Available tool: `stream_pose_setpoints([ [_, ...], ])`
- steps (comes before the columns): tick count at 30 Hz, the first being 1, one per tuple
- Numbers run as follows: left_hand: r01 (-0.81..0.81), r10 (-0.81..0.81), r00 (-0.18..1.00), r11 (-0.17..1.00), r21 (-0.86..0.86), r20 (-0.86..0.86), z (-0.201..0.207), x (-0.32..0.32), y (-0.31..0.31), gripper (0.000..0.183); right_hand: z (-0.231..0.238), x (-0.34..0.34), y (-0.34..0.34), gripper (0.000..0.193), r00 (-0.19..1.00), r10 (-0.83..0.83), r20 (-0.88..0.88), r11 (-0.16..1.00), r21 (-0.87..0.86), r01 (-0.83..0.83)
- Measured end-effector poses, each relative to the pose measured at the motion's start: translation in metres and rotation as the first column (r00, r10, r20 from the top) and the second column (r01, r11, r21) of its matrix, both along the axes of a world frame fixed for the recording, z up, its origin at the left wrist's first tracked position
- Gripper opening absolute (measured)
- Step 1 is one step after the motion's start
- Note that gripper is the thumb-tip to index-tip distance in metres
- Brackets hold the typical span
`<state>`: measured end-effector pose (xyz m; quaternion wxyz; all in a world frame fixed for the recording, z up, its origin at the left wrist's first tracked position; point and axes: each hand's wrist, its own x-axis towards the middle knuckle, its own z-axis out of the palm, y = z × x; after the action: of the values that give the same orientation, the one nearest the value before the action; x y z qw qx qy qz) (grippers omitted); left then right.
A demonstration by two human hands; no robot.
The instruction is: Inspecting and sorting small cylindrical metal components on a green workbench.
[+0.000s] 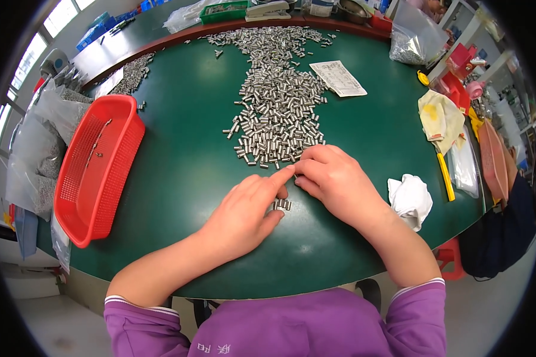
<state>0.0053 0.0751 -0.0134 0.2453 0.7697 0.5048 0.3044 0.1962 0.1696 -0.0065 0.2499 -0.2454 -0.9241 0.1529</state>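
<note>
red basket (118, 178): left end of the green worktop (178, 154).
left grip (244, 205): half-curled, thumb parted from index; can't tell if fingertips hold a part.
metal cylinders (280, 110): heaped mid-worktop, running from far edge to the hands.
small row (282, 204): a few more cylinders, beside left fingers.
handling: each probably light, stiff, hard to damage; smooth, so likely slippery and apt to roll.
hold point: pinch across the barrel sides, thumb to index.
right grip (333, 178): narrow, at heap's near edge; contents hidden, can't tell.
white cloth (410, 201): right, crumpled.
</note>
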Motion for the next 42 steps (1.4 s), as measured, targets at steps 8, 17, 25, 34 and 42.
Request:
stream_pose_setpoints([
  [8,-0.012,0.012,0.999,1.000,-0.006,0.034,-0.002,0.000,0.000,0.075,0.005,0.006,0.001,0.013,1.000,0.007,0.024,0.999,-0.043,-0.006],
  [17,-0.011,0.013,0.998,0.999,-0.041,0.055,-0.002,-0.002,-0.001,0.076,0.023,0.009,-0.025,0.027,0.998,0.037,0.051,0.959,-0.284,-0.021],
  [25,-0.010,0.013,0.999,0.999,-0.053,0.052,0.001,0.000,-0.001,0.076,0.019,0.011,-0.020,0.025,0.996,0.065,0.065,0.954,-0.297,-0.043],
  [34,0.003,0.002,0.998,0.997,-0.071,0.059,0.000,0.000,-0.002,0.075,0.018,0.009,-0.028,0.019,0.994,0.054,0.090,0.945,-0.327,-0.021],
  [42,0.005,-0.002,0.998,0.998,-0.065,0.056,0.001,0.001,-0.003,0.075,0.014,0.007,-0.032,0.019,0.998,0.037,0.057,0.952,-0.304,-0.018],
])
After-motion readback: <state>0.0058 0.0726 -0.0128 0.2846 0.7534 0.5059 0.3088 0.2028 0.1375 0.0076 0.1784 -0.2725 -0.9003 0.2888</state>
